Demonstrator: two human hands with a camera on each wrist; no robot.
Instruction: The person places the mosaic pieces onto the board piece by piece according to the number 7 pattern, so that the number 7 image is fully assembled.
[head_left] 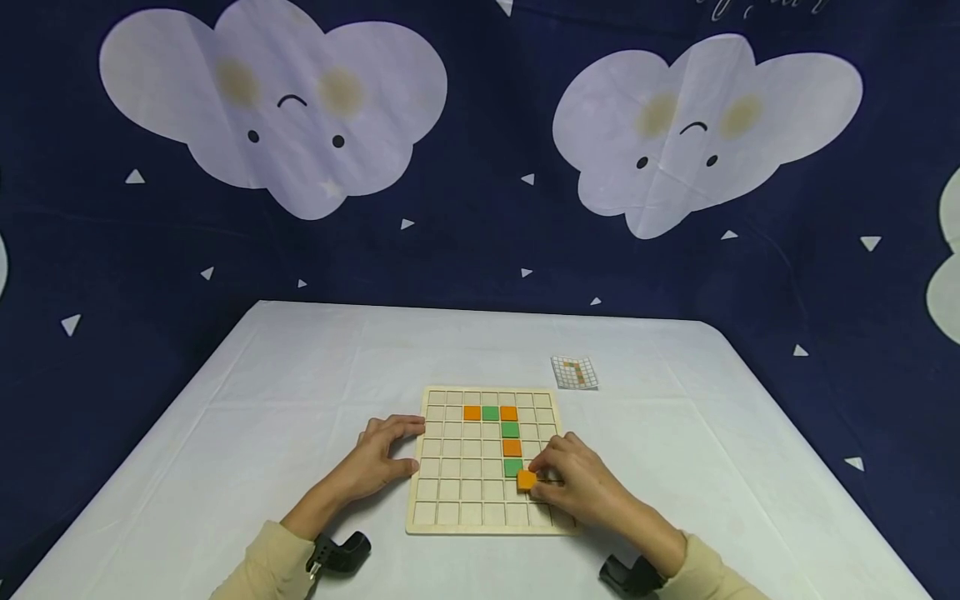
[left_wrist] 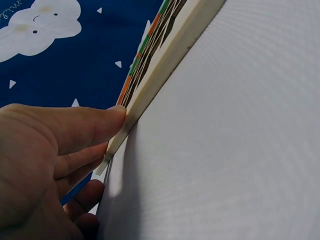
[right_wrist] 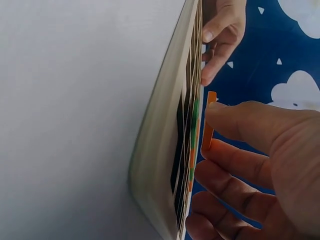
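Note:
A square wooden grid board (head_left: 460,490) lies on the table, with orange and green square tiles forming a row and a descending column. My left hand (head_left: 369,463) rests at the board's left edge; the thumb and fingers touch its rim, as the left wrist view also shows. Between thumb and index finger, my right hand (head_left: 583,483) pinches an orange tile (head_left: 526,481). That tile is tilted away from the grid lines, just below the lowest green tile (head_left: 513,468). In the right wrist view the held orange tile (right_wrist: 209,132) stands slightly off the board's surface.
Behind the board's far right corner lies a small card (head_left: 574,373) printed with a grid pattern. White cloth covers the table (head_left: 300,358). A dark blue backdrop (head_left: 480,242) with clouds hangs behind it. Each wrist wears a black device.

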